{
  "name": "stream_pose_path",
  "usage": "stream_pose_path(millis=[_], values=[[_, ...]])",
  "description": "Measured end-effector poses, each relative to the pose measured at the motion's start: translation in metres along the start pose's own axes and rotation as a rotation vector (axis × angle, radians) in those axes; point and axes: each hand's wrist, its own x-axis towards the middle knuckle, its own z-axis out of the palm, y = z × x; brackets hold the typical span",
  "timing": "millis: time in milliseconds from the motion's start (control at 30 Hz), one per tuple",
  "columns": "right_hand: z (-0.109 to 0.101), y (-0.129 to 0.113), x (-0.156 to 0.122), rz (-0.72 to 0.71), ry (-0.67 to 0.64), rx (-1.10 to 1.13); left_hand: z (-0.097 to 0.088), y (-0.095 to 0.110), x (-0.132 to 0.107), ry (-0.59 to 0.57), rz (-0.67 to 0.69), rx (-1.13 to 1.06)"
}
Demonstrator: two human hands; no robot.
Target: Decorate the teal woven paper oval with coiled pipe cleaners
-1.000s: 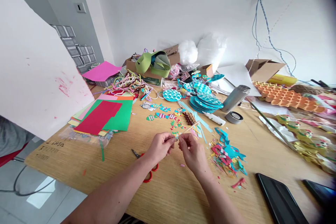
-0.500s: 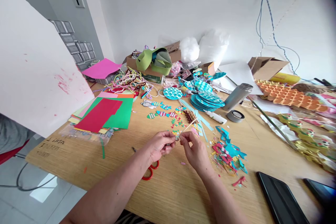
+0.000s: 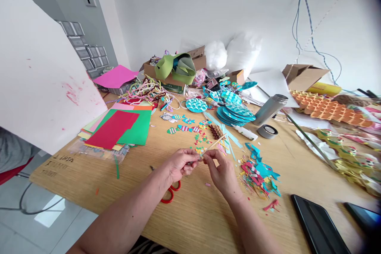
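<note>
My left hand (image 3: 180, 164) and my right hand (image 3: 220, 171) meet above the wooden table (image 3: 190, 214), fingers pinched together. Between them they hold the near end of a thin wooden stick (image 3: 214, 143) that points away to the upper right. Something small sits at the pinch, too small to name. Red-handled scissors (image 3: 170, 191) lie on the table just under my left wrist. Small paper fish cut-outs (image 3: 183, 128) lie beyond my hands. A heap of coloured paper scraps (image 3: 258, 174) lies right of my right hand.
Red and green paper sheets (image 3: 119, 129) lie at the left. Teal paper discs (image 3: 235, 113), a metal flask (image 3: 270, 109) and a tape roll (image 3: 267, 131) stand behind. Boxes line the wall. Two dark tablets (image 3: 318, 228) lie at the near right. A white board (image 3: 38, 75) leans at the left.
My hands stay pinched on the stick, drifting slightly toward me. The view has shifted a little; nothing else on the table has moved.
</note>
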Motion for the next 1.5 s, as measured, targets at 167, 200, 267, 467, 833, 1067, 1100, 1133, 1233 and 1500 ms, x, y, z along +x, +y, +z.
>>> stream_pose_path(millis=[167,200,267,467,833,1067,1100,1133,1233,1500], values=[[0.000,0.003,0.002,0.065,0.035,0.070,0.004,-0.002,0.000,0.023,0.017,-0.003],[0.000,0.003,0.003,0.083,0.028,0.105,0.005,-0.003,0.000,0.032,0.029,0.006],[-0.001,0.003,0.005,0.128,-0.004,0.201,0.007,-0.006,0.001,0.059,0.069,0.036],[-0.001,0.007,0.008,0.253,-0.094,0.560,0.016,-0.016,0.002,0.162,0.225,0.111],[0.000,0.012,0.006,0.231,-0.156,0.719,0.016,-0.017,0.002,0.169,0.213,0.027],[0.003,0.002,0.005,0.211,-0.120,0.659,0.009,-0.018,0.005,0.104,0.141,-0.031],[0.004,0.001,0.005,0.199,-0.113,0.650,0.010,-0.019,0.005,0.106,0.145,-0.029],[0.006,0.000,0.004,0.189,-0.104,0.639,0.012,-0.019,0.005,0.116,0.154,-0.026],[0.011,0.000,0.002,0.192,-0.054,0.571,0.017,-0.021,0.004,0.176,0.213,0.011],[0.016,0.008,0.002,0.299,-0.046,0.605,0.022,-0.024,0.008,0.291,0.227,0.025]])
